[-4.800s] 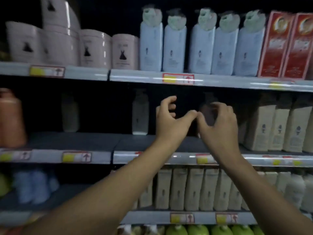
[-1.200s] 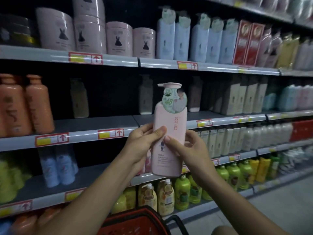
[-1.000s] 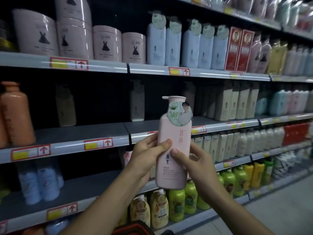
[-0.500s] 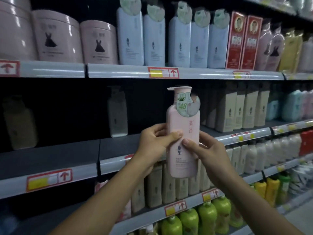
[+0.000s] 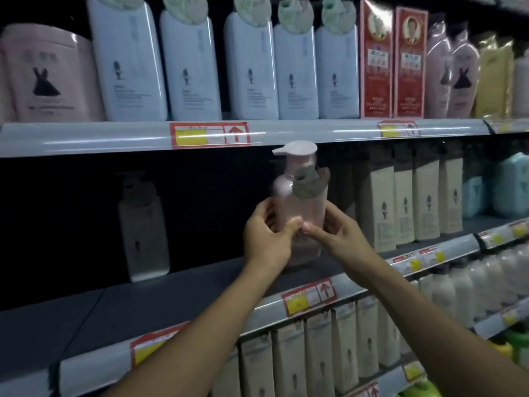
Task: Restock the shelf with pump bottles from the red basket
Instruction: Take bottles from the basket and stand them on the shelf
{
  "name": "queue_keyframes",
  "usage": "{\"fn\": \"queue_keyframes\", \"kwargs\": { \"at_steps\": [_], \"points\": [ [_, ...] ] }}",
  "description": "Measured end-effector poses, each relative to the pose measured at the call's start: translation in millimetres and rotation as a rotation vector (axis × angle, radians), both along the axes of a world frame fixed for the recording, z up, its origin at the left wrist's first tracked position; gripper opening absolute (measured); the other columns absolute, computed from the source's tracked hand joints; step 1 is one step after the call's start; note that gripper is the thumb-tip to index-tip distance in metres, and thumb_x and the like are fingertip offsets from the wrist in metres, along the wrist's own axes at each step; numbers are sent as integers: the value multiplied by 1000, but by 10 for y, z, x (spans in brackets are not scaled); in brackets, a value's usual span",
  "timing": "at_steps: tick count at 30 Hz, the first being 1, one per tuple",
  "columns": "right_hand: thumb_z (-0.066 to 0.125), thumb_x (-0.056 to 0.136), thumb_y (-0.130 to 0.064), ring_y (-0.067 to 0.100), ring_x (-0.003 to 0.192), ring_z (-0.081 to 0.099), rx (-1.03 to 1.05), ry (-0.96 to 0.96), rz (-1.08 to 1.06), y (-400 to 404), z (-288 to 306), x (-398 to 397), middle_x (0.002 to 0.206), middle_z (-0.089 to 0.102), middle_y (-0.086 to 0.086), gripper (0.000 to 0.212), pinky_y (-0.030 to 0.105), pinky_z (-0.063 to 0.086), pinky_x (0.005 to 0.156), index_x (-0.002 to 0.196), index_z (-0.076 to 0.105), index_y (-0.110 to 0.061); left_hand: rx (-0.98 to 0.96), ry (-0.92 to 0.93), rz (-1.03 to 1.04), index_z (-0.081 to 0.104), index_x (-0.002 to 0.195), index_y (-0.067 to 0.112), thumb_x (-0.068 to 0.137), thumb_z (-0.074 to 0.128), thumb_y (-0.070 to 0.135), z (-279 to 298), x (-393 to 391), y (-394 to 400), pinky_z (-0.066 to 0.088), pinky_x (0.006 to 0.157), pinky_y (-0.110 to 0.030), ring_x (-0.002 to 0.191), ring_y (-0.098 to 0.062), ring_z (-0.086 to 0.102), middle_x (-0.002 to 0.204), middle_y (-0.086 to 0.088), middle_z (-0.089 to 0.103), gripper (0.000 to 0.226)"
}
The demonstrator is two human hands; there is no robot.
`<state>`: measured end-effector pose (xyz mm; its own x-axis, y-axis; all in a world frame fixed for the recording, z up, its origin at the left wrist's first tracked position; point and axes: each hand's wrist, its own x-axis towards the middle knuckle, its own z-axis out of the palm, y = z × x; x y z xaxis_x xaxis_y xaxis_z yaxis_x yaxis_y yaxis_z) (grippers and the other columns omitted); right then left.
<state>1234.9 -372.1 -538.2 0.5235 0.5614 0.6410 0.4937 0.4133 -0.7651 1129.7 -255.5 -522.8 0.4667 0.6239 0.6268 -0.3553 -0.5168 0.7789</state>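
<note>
A pink pump bottle [image 5: 297, 202] with a white pump head and a round tag at its neck stands upright in the middle shelf [image 5: 183, 299], its base at or just above the dark board. My left hand [image 5: 266, 239] grips its left side and my right hand [image 5: 332, 230] grips its right side, thumbs meeting at the front. A pale pump bottle [image 5: 143, 233] stands alone further left on the same shelf. The red basket is out of view.
Beige bottles [image 5: 406, 207] fill the same shelf to the right of my hands. The shelf above holds pale blue bottles [image 5: 249, 64], pink tubs [image 5: 48, 78] and red boxes [image 5: 392, 64]; its edge hangs just over the pump head. More beige bottles [image 5: 315, 356] stand below.
Both hands carried the pink bottle from in front of the shelves up and forward into the middle shelf. The camera moved closer, and the basket dropped out of view.
</note>
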Motion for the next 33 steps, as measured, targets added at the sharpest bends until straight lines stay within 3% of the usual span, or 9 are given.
{"fn": "queue_keyframes", "kwargs": {
  "at_steps": [3,6,10,13,17,21,24,28,33],
  "points": [
    [71,94,-14,17,123,67,-41,19,-1,83,-107,252,129,72,1,46,43,54,105,139,60,-18,35,74,37,60,133,18,86,79,18,-61,208,46,52,83,-14,111,-11,66,121,4,69,50],
    [69,95,-16,12,118,69,-33,68,-21,146,-181,396,124,75,-3,41,32,59,98,135,62,-20,30,115,86,58,136,19,89,75,26,-89,397,51,47,77,-10,112,-12,65,126,2,68,50],
    [69,96,-18,8,116,69,-79,52,-69,269,-187,537,128,72,-6,47,21,60,85,141,58,-22,-10,243,251,52,141,22,91,72,25,-68,517,-5,55,89,-31,122,-24,61,137,-3,59,54],
    [67,98,-19,8,118,67,-156,46,-104,347,-247,578,132,69,-7,50,20,59,80,146,53,-26,-30,303,309,50,144,24,91,72,15,-159,461,-47,54,78,-27,122,-26,62,140,-5,58,58],
    [69,97,-19,7,110,70,-177,86,-147,314,-247,543,130,70,-4,49,22,60,78,143,55,-25,10,360,339,49,147,26,90,74,14,-151,382,-95,56,77,-30,122,-27,61,140,-4,56,63],
    [80,88,-20,12,93,64,-354,-32,-496,301,-246,401,108,71,-1,50,27,53,79,134,60,-16,6,489,406,67,123,18,88,76,18,-233,343,-132,51,62,-24,108,-25,68,125,-4,67,37],
    [81,86,-25,18,94,67,-357,-74,-602,340,-263,342,113,74,6,42,35,58,86,123,66,-11,-116,416,427,74,94,13,89,75,19,-267,420,-54,56,56,-24,93,-23,72,110,-4,74,8],
    [79,88,-25,28,106,70,-421,-96,-646,407,-232,441,117,73,10,34,44,60,92,116,68,-9,-302,299,332,75,85,12,89,76,19,-291,598,-33,37,45,-12,83,-17,70,98,-1,74,8],
    [77,88,-22,30,103,71,-452,-56,-663,540,-203,662,111,73,13,26,46,60,91,108,69,-7,-451,229,283,74,77,12,83,81,16,-278,847,60,38,44,-15,82,-18,72,89,-3,75,10]
  ]
}}
